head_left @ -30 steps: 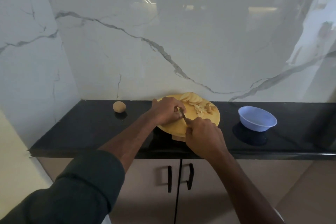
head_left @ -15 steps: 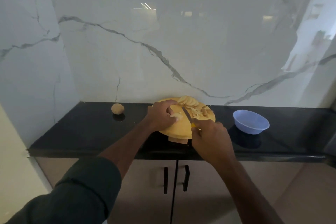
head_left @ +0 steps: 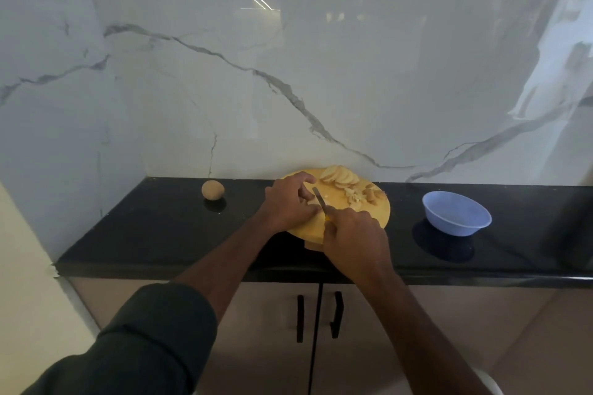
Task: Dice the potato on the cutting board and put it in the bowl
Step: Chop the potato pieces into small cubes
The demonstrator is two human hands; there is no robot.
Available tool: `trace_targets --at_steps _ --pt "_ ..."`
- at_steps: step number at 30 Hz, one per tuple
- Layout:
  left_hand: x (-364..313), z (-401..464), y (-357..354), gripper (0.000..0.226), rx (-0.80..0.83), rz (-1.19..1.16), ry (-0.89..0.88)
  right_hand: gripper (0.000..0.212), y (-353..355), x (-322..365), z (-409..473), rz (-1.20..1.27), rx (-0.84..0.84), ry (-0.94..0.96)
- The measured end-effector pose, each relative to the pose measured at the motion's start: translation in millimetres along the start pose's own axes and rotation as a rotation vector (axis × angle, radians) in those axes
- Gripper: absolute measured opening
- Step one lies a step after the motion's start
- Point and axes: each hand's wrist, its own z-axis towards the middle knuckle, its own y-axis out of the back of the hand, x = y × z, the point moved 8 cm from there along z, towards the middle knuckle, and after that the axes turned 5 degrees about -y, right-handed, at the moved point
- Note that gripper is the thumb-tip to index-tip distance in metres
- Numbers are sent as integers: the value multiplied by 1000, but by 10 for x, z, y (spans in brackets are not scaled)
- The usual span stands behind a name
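Observation:
A round wooden cutting board [head_left: 369, 218] lies on the black counter. Potato slices [head_left: 340, 176] fan along its far edge, and diced pieces [head_left: 356, 196] lie at its right. My left hand [head_left: 288, 202] holds potato slices down on the board, fingers curled over them. My right hand [head_left: 353, 237] grips a knife [head_left: 319, 199] with a yellow handle, the blade pointing away from me right beside my left fingers. A light blue bowl [head_left: 457, 213] stands to the right of the board; no potato shows inside it.
A whole unpeeled potato [head_left: 212, 190] sits on the black counter [head_left: 160, 234] left of the board. A marble wall rises right behind the counter. Cabinet doors with black handles [head_left: 317, 317] are below the front edge.
The view has shifted slightly. My right hand has drawn the knife back towards my left fingers, and the left hand has resettled on the slices.

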Motion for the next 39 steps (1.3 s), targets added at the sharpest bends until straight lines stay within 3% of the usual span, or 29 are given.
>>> trace_targets --at_steps 23,31,35,39 --pt "-109 40 -90 14 97 165 -88 40 142 -70 -258 -30 147 62" --pt "-41 -19 -70 34 26 24 -65 30 375 -317 -290 107 99 -23" --pt "-44 -65 -55 49 -20 -7 -94 37 416 -217 -212 164 -3 -43" --pt "-32 -81 -36 51 -64 -19 -112 38 286 -85 -104 180 -36 -46"
